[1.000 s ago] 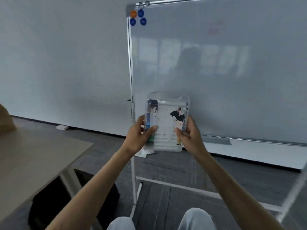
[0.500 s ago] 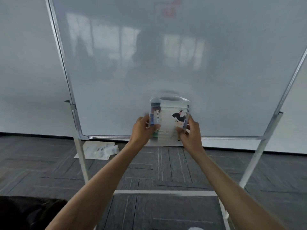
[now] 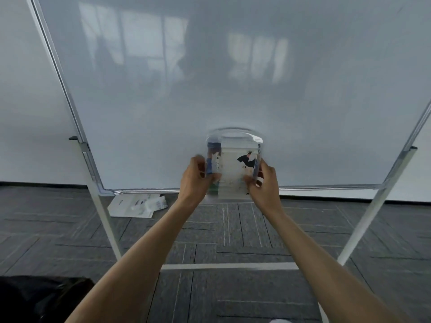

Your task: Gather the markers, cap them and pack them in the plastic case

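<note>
Both hands hold the plastic case upright in the air before the whiteboard: left hand grips its left edge, right hand its right.

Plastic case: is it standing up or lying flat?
Standing up: the plastic case has its handle on top, left hand and right hand gripping its sides.

The plastic case sits between the left hand and right hand; the whiteboard stands behind them, papers lie on the floor left of the left hand.
</note>
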`<control>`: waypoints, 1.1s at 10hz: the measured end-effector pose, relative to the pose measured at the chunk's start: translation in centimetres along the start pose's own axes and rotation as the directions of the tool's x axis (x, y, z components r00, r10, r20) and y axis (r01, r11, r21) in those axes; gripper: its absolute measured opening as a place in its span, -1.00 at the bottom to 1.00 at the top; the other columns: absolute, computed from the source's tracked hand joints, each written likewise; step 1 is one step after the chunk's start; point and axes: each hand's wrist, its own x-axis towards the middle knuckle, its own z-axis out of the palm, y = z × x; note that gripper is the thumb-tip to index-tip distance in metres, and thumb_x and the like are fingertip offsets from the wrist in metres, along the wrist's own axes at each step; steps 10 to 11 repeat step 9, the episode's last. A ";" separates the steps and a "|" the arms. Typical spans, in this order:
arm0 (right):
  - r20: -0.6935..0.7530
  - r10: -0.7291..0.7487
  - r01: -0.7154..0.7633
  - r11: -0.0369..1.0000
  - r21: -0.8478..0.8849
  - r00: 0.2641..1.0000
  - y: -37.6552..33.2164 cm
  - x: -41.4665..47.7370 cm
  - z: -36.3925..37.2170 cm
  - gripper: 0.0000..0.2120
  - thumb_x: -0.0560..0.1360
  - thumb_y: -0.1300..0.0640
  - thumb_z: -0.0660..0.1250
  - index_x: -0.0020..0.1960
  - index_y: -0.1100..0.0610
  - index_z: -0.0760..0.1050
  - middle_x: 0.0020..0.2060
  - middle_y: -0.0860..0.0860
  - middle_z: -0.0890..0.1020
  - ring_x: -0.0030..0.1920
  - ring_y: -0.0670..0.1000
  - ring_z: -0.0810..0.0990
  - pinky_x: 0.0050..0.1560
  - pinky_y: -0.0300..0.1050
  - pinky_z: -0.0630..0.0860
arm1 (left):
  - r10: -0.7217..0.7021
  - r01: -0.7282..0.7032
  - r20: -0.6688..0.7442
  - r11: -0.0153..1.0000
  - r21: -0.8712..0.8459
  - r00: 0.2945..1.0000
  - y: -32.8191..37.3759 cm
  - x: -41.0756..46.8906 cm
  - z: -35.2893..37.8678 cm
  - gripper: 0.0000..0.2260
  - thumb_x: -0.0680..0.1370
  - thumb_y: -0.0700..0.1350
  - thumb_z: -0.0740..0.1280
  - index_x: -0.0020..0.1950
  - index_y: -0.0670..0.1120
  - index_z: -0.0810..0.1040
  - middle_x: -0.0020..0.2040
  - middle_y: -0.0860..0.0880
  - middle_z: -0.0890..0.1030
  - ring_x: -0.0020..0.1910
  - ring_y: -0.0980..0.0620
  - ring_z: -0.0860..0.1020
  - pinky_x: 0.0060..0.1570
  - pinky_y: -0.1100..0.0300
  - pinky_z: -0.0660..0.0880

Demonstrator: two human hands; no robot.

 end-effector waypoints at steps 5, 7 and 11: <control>0.007 0.021 -0.020 0.996 -0.088 1.000 -0.2 -0.4 0.5 -0.57 0.58 -0.06 0.29 0.37 0.13 0.39 0.13 0.05 0.55 0.18 0.05 0.46 0.14 -0.01 0.47 | -0.033 0.028 0.056 0.995 0.091 0.998 -0.2 -0.6 0.2 -0.69 0.52 -0.07 0.40 0.15 -0.13 0.37 0.11 -0.04 0.53 0.04 -0.01 0.54 0.01 0.10 0.55; 0.078 0.190 -0.168 0.960 -0.223 0.979 -0.4 -1.3 0.5 -0.60 0.60 -0.06 0.25 0.31 0.18 0.39 0.11 0.15 0.55 0.09 0.15 0.52 0.01 0.00 0.48 | -0.085 0.076 0.083 0.992 0.103 0.993 0.1 -1.5 0.3 -0.72 0.58 -0.13 0.29 0.27 -0.16 0.42 0.19 -0.11 0.45 0.16 -0.13 0.51 0.17 -0.09 0.51; 0.071 0.261 -0.244 0.952 -0.187 0.963 -1.2 -3.0 -0.9 -0.47 0.61 -0.17 0.17 0.41 0.19 0.36 0.25 0.16 0.55 0.17 0.15 0.56 0.17 0.08 0.51 | -0.125 0.115 0.160 0.991 0.070 0.979 0.1 -2.9 0.2 -0.48 0.57 -0.05 0.30 0.49 -0.09 0.21 0.39 -0.14 0.36 0.32 -0.15 0.42 0.26 -0.18 0.45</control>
